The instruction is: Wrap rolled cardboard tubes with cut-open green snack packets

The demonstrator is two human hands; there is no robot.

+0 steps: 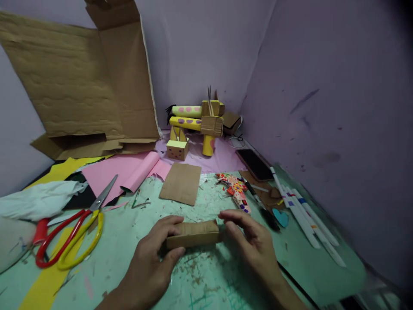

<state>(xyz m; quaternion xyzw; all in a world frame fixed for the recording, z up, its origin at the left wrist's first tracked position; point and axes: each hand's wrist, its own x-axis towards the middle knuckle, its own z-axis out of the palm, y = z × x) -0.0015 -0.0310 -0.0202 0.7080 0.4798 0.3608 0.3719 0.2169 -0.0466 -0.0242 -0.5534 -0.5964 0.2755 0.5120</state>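
Observation:
A small oblong cardboard box (196, 236) rests on the green tabletop in front of me. My left hand (155, 249) grips its left end, fingers over the top and thumb along the near side. At the right end, my right hand (250, 237) is held with bent fingers apart, its fingertips close to the box; whether they touch it I cannot tell. Beyond the box lies a flat cardboard piece (181, 183). A patterned paper figure (235, 189) in red, white and orange lies just past my right hand.
Scissors (80, 224) with red and yellow handles lie at left, near pink paper (138, 172). Yellow spotted tubes and boxes (185, 125) stand at the back beside a large open carton (77, 82). A phone (254, 164) and several white pens (306, 215) lie at right.

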